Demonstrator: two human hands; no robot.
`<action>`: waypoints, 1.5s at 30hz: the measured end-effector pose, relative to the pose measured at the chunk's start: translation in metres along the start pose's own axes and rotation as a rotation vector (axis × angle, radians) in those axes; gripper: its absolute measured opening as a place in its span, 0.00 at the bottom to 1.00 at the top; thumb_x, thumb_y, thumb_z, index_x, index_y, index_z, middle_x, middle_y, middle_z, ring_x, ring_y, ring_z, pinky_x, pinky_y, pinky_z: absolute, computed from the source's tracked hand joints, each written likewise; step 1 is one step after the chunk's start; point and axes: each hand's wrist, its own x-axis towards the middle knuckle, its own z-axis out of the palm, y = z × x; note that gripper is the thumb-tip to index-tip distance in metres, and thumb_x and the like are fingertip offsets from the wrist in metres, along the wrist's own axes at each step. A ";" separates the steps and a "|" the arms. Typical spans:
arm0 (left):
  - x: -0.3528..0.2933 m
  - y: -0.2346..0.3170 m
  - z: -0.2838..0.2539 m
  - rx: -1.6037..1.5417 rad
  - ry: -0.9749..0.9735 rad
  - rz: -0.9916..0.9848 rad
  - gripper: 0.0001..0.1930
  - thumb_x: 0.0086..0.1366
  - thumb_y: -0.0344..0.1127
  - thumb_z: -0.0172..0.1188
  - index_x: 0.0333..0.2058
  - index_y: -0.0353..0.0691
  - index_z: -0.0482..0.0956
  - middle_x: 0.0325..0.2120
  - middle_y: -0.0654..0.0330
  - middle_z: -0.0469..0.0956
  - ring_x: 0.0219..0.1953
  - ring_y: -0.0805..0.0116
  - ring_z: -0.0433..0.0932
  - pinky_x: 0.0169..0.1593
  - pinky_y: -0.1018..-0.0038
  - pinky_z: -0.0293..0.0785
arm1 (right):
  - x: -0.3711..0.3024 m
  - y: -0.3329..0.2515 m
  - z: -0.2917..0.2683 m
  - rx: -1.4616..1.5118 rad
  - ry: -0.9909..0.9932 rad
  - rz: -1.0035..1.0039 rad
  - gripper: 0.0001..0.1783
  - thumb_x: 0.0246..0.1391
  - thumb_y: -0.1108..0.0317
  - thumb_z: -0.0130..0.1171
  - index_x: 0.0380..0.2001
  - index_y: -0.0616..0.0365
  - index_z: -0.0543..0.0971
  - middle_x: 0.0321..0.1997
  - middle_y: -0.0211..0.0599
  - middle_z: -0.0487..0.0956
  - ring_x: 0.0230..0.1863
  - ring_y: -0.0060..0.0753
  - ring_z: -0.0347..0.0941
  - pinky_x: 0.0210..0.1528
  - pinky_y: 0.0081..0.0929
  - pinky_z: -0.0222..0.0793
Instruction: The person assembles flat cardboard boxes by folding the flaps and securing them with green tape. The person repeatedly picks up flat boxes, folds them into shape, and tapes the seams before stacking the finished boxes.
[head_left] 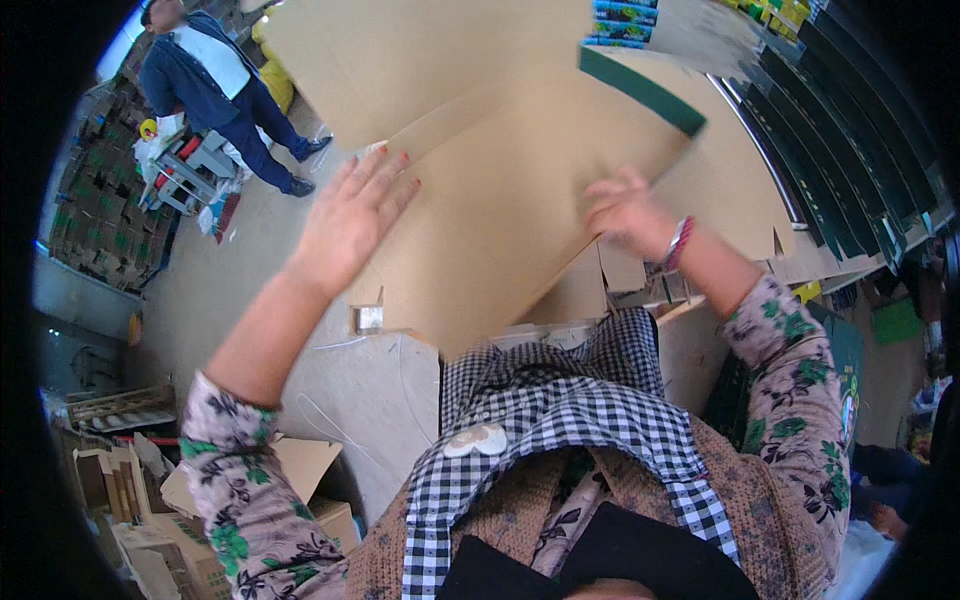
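Brown cardboard sheet (490, 220) spans centre of frame, slanted, its near corner pointing down at the checked apron (560, 400); a green strip (645, 92) edges it, upper right. Left hand (348, 228) lies over the sheet's left side, fingers outstretched and parted, tips near a crease (460, 115); no clench seen, thumb hidden. Right hand (632, 215), right of centre, has curled fingers at the sheet's right edge; motion blur, so cannot tell whether they pinch it or merely rest there. Judgement on technique: steady the sheet with a broad, flat left palm rather than fingertips, since wide board probably bows between two points of contact. Load both sides evenly; a one-sided pull may twist the panel and start a fold off the crease. Right fingers best run along the edge lightly, as cut board can nick skin. Near corner sits close to the apron; allow clearance against snagging.
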 end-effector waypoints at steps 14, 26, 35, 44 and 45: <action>0.078 0.023 0.051 -0.282 -0.433 -0.130 0.07 0.63 0.35 0.53 0.37 0.42 0.76 0.35 0.51 0.81 0.40 0.49 0.79 0.42 0.58 0.75 | -0.076 0.013 -0.024 0.019 -0.120 0.490 0.08 0.54 0.62 0.61 0.34 0.53 0.78 0.38 0.37 0.80 0.49 0.45 0.73 0.50 0.47 0.69; 0.040 0.123 0.042 -0.220 -0.083 -0.029 0.37 0.54 0.53 0.67 0.55 0.33 0.69 0.60 0.35 0.63 0.65 0.39 0.60 0.67 0.58 0.58 | -0.066 0.016 0.001 -0.040 0.121 0.272 0.13 0.58 0.58 0.57 0.26 0.55 0.76 0.27 0.42 0.79 0.37 0.49 0.74 0.41 0.43 0.71; 0.059 0.085 -0.012 -0.889 -0.471 -0.121 0.30 0.56 0.51 0.67 0.48 0.29 0.76 0.53 0.33 0.68 0.61 0.50 0.67 0.61 0.60 0.67 | -0.072 0.005 -0.002 -0.026 0.064 0.294 0.18 0.60 0.53 0.55 0.25 0.54 0.79 0.27 0.43 0.80 0.33 0.49 0.77 0.40 0.43 0.73; 0.036 0.095 0.034 -1.039 -0.242 -0.397 0.10 0.69 0.32 0.52 0.36 0.30 0.77 0.29 0.53 0.80 0.34 0.64 0.78 0.41 0.68 0.75 | -0.071 -0.033 0.003 0.152 0.031 0.070 0.26 0.55 0.46 0.59 0.45 0.58 0.80 0.47 0.44 0.80 0.56 0.49 0.70 0.58 0.45 0.64; 0.018 0.093 0.031 -1.033 -0.163 -0.374 0.09 0.68 0.31 0.52 0.38 0.31 0.77 0.31 0.51 0.79 0.36 0.61 0.79 0.43 0.66 0.75 | -0.068 -0.036 0.008 0.180 0.116 0.090 0.25 0.54 0.47 0.60 0.45 0.58 0.80 0.47 0.44 0.80 0.57 0.50 0.69 0.59 0.45 0.64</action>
